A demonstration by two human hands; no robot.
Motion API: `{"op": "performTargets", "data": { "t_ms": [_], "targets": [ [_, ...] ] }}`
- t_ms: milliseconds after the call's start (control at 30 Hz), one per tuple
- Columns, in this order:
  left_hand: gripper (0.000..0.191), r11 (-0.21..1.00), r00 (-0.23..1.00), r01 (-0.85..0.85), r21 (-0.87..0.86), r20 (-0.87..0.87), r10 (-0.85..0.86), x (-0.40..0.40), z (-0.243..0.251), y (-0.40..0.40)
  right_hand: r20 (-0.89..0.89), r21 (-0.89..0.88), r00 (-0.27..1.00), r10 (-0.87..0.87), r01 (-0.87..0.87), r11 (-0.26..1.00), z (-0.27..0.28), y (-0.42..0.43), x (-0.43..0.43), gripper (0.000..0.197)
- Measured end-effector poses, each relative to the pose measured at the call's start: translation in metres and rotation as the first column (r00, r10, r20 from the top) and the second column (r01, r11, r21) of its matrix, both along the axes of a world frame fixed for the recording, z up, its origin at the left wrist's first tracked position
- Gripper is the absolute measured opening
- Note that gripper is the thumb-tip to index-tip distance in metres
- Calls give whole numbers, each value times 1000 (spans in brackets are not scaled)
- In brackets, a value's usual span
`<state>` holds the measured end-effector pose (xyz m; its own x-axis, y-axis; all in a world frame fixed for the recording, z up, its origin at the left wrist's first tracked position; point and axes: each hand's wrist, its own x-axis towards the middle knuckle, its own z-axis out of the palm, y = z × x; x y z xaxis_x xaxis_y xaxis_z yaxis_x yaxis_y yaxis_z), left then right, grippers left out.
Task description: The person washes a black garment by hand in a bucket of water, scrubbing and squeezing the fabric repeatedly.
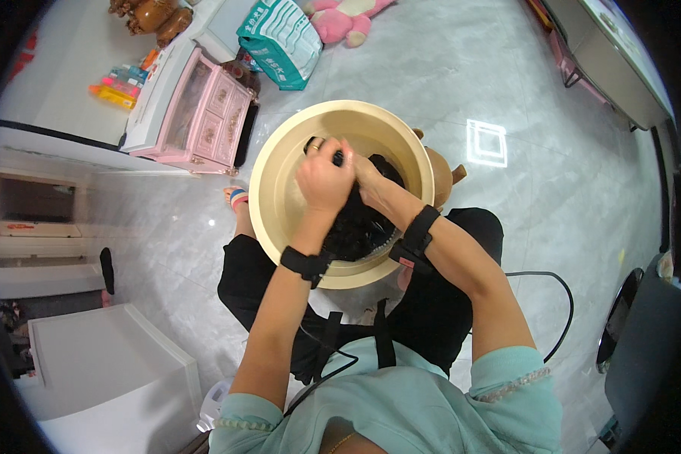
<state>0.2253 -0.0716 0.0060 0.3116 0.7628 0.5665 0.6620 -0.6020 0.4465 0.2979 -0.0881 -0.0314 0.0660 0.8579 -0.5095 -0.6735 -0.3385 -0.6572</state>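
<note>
A round cream plastic basin (272,227) stands on the floor between my knees. In it lies a wet black cloth item (357,230), partly in water. Both my hands are close together above the upper middle of the basin. My left hand (324,176) is a fist around a bunched part of the black cloth, some of which shows by the fingers. My right hand (366,173) presses against it, closed on the same cloth; its fingers are partly hidden and slightly blurred. Each wrist wears a black strap.
Behind the basin's right side is a round brown object (440,176). A pink drawer cabinet (210,127) stands to the left, with a green-and-white bag (281,45) and pink plush toy (343,22) beyond. A black cable (570,306) curves across the floor at right; a white box-like unit (108,363) is lower left.
</note>
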Motion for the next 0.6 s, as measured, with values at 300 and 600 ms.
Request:
{"op": "performTargets", "data": {
  "t_ms": [300, 600],
  "targets": [
    [28, 827, 964, -237, -510, -232, 134, -38, -33, 66, 605, -120, 794, 65, 11, 993, -16, 9, 4, 53],
    [55, 695, 553, -272, -665, -699, -452, -46, -119, 78, 627, -245, 758, 178, -24, 969, 8, 2, 6, 69]
  ]
}}
